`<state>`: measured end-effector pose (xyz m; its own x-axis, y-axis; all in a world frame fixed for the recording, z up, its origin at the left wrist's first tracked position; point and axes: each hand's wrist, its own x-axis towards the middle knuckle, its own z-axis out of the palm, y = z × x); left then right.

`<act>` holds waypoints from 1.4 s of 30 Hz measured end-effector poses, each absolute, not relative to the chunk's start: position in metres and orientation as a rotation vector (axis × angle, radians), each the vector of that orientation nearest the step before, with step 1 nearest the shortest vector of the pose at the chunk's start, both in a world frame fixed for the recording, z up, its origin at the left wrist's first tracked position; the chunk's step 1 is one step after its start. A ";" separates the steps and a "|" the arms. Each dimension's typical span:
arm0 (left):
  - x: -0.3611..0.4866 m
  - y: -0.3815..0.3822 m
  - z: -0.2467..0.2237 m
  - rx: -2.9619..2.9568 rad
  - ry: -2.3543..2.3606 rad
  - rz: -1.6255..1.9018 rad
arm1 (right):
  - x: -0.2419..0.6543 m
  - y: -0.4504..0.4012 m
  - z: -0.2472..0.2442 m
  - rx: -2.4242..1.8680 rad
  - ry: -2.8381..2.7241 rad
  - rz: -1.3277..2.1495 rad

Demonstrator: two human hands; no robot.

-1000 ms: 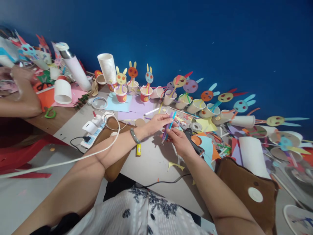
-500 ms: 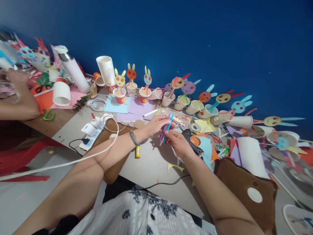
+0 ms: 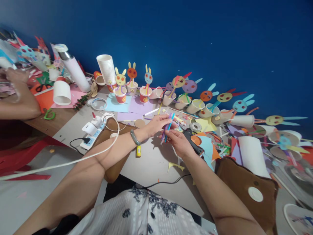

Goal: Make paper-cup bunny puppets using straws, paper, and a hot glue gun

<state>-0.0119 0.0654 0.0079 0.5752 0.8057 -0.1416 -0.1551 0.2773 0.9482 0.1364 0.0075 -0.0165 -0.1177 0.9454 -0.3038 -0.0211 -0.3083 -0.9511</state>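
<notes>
Over the near part of the table, both my hands grip a small bundle of thin purple and blue sticks (image 3: 167,126) that look like pipe cleaners. My left hand (image 3: 158,125), with a bangle on its wrist, pinches the upper part between thumb and fingers. Lower down, my right hand (image 3: 179,140) has its fingertips closed round the same bundle. How many sticks there are is hidden by the fingers. A black glue gun (image 3: 193,142) lies just right of my right hand. Below my left wrist is a yellow battery-like cylinder (image 3: 138,151).
Paper cups with rabbit faces (image 3: 146,94) line the blue wall. A power strip (image 3: 93,136) and white cable (image 3: 107,146) lie left. Stacked cups (image 3: 107,69) and a bottle (image 3: 75,72) stand behind. Brown cushion-like piece (image 3: 244,186) at right; another person's arm (image 3: 19,94) far left.
Both hands stay in nearly the same place, still on the sticks. The right fingers have shifted slightly along the bundle, and the view has moved a little.
</notes>
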 end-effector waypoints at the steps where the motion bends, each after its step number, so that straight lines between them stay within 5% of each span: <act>1: -0.012 0.066 0.007 1.106 0.718 0.725 | 0.137 0.007 -0.017 -1.349 -1.105 1.539; 42: -0.009 0.060 0.011 1.091 0.728 0.731 | 0.135 0.006 -0.018 -1.345 -1.187 1.465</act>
<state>-0.0093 0.0600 0.0111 0.5607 0.8136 -0.1539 -0.1580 0.2875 0.9447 0.1350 0.0057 -0.0180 -0.1128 0.9642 -0.2398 0.0348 -0.2374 -0.9708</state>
